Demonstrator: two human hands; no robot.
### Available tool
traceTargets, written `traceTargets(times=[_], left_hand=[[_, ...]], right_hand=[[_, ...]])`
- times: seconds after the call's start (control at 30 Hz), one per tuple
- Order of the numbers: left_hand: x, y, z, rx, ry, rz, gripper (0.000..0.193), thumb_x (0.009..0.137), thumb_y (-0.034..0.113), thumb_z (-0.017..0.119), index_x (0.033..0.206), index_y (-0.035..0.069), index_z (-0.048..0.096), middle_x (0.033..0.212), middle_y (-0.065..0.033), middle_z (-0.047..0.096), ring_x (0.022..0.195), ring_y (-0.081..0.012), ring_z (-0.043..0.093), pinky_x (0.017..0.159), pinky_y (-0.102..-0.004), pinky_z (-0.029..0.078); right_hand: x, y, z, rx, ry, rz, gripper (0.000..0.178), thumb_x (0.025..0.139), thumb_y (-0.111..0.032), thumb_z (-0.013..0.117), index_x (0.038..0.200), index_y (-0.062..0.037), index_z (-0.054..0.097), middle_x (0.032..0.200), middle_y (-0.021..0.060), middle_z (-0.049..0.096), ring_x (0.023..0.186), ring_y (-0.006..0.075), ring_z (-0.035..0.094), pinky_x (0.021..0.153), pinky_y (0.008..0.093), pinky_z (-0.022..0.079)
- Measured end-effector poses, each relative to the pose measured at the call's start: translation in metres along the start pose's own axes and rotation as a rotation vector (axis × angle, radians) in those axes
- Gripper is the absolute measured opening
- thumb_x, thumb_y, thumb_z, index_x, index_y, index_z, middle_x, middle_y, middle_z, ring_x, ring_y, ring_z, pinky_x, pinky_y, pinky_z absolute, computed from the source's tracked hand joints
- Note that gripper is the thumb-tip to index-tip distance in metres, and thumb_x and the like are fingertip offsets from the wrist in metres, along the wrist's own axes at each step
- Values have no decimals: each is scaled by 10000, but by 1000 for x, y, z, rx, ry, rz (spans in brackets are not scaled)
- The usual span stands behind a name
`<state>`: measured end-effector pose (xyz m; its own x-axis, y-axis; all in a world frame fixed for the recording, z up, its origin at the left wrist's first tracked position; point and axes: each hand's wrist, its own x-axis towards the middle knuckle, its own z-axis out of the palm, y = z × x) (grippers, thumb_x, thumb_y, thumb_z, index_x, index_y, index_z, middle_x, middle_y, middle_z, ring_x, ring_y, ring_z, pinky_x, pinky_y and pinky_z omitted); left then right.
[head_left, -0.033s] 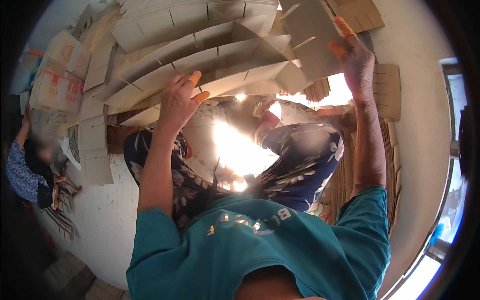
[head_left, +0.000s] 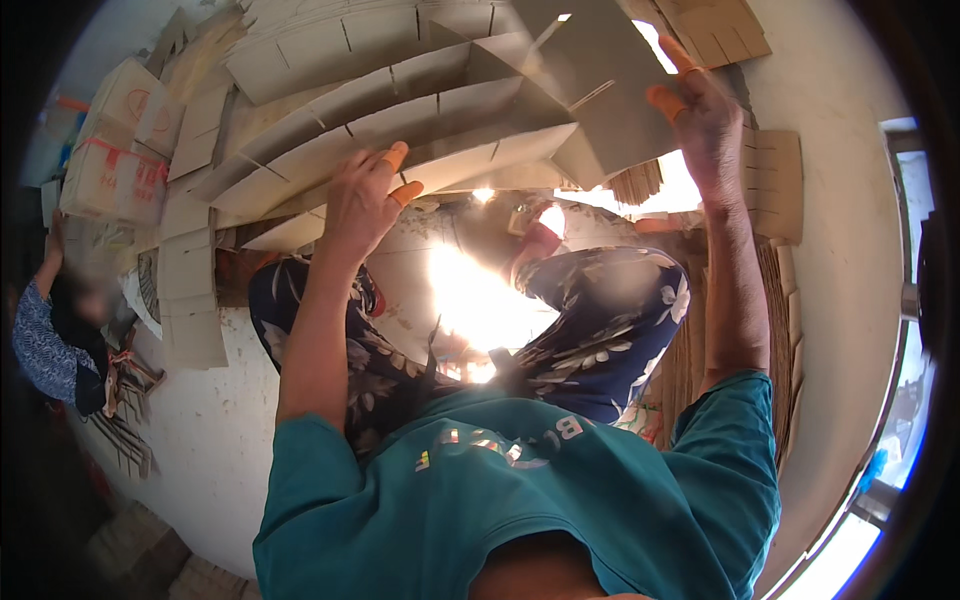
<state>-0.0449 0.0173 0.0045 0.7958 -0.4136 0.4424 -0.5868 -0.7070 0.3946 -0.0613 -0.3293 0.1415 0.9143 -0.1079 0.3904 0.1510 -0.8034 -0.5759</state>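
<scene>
My left hand (head_left: pixel 365 200), with orange finger covers on its thumb and index finger, pinches the nearest slotted cardboard strip (head_left: pixel 490 152). More slotted strips (head_left: pixel 430 110) stand on edge behind it in curved rows. To the right, my right hand (head_left: pixel 712 125), also in orange finger covers, holds a wide grey-brown cardboard panel (head_left: pixel 620 110) by its right edge. Slots are cut into this panel. Its left side meets the ends of the strips; whether the slots are engaged there is too blurred to tell.
Stacked cardboard pieces (head_left: pixel 290 50) lie at the back, with more sheets (head_left: pixel 775 185) against the right wall. On the left stand white cartons (head_left: pixel 115 180) with red tape. Another person (head_left: pixel 60 340) is at far left. Bright glare (head_left: pixel 480 300) covers the floor between my legs.
My right hand has shifted slightly left, and the wide panel has moved left with it over the strip ends. My left hand stays nearly in place.
</scene>
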Motion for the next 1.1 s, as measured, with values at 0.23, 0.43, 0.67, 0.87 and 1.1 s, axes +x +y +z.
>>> traceTargets(times=[0.23,0.43,0.67,0.87,1.1], left_hand=[[6,1,13,-31,112,94,226,725,35,748,941,24,681,788,-91,686,711,-266,594,683,-377,485],[5,2,15,-29,123,57,229,706,19,752,926,27,689,775,-93,679,705,-262,595,654,-378,487],[9,7,10,-28,106,53,222,725,47,760,935,15,696,795,-100,684,706,-266,601,649,-367,492],[10,2,10,-190,126,-109,257,778,165,777,964,0,711,824,-159,680,676,-303,622,622,-399,502],[57,-42,-16,42,363,-6,317,778,141,768,1044,-9,686,898,-179,689,798,-341,633,746,-420,516]], right_hand=[[-12,0,43,164,-126,-70,476,829,-13,637,1293,-117,631,878,35,709,756,34,596,749,200,500],[-16,-10,58,215,-232,-2,495,830,15,637,1313,-92,606,943,46,712,810,47,615,779,211,506],[-14,-1,60,240,-317,-2,534,810,76,630,1331,-22,563,1187,81,670,924,74,626,836,229,507],[-16,-8,59,250,-321,-6,568,813,88,617,1360,-44,538,1167,91,678,963,77,632,866,235,524],[-17,1,63,256,-297,-49,564,834,107,591,1373,-44,523,1143,86,679,945,87,634,876,245,527]])
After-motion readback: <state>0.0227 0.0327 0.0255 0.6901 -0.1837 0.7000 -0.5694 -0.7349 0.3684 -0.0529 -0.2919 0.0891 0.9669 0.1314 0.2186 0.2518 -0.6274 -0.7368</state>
